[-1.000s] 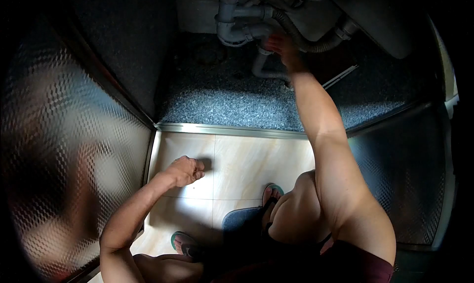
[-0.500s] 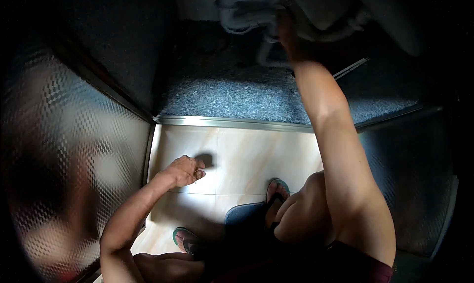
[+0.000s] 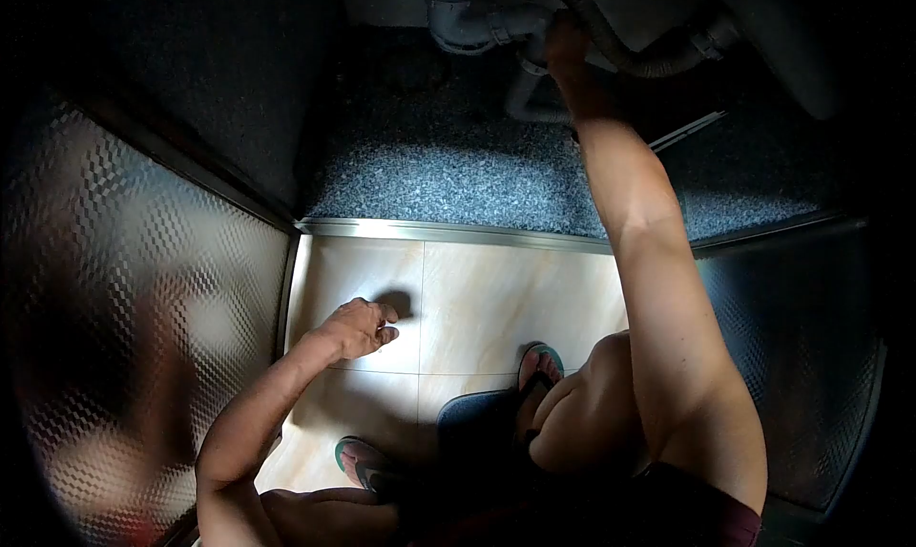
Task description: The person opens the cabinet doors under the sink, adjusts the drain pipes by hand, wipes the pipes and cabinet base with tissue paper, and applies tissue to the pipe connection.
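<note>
My right hand (image 3: pixel 567 43) reaches deep into the dark cabinet, beside the grey drain pipe (image 3: pixel 463 24) and its bend. Shadow hides its fingers, so whether they grip the pipe is unclear. A ribbed grey hose (image 3: pixel 658 66) runs to the right of that hand. Over the pale tiled floor, my left hand (image 3: pixel 361 327) hangs loosely curled, with a small gap between thumb and finger and nothing visible in it. Its shadow falls on the tile beside it.
Speckled dark cabinet base (image 3: pixel 448 189) behind a metal edge strip (image 3: pixel 458 232). Textured doors stand open at left (image 3: pixel 205 270) and right (image 3: pixel 811 356). A thin pale strip (image 3: pixel 689 131) lies inside. My sandalled feet and a dark mat (image 3: pixel 469 415) are below.
The view has shifted, so the pipes and cabinet edge sit higher. My right hand has moved slightly within the pipe area and looks more bunched. My left hand has barely moved.
</note>
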### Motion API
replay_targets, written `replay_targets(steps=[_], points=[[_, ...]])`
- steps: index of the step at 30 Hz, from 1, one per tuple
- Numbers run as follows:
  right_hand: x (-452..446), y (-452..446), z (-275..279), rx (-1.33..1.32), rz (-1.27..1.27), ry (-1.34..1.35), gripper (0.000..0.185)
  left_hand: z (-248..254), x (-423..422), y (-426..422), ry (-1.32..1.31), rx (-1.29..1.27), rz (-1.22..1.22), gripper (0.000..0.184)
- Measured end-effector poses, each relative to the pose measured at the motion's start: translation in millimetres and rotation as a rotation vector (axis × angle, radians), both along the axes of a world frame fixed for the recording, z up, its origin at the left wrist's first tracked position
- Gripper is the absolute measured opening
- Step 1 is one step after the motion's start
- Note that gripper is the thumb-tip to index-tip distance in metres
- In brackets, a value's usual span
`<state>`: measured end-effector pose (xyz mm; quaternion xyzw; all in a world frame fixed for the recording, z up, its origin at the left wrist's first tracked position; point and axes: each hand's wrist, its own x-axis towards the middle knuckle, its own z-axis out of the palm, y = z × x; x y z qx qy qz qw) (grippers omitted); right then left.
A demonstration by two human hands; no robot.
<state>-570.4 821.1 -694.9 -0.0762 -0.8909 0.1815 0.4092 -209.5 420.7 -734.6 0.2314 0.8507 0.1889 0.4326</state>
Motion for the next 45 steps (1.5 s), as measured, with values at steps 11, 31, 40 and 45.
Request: replay_targets(steps=[11,31,40,45], points=[[31.2,-17.5,24.1,-0.438,0.135,0.080,0.025,-2.8,3.0,-0.8,0.017,0.004,-0.006,0.035],[56.6,-10.7,46.5,-0.057,0.430,-0.260,0.083,3.6,1.6,0.3,0.075,0.003,-0.021,0.032],[97.4,-32.2,67.1,-0.517,0.521,-0.367,0.086,-0.1,4.9,-1.4,0.072,-0.001,-0.026,0.032],[83.9,-23.5,70.4,0.101,0.202,-0.470,0.071,6.4,3.8,1.6,0.085,-0.027,-0.039,0.034]])
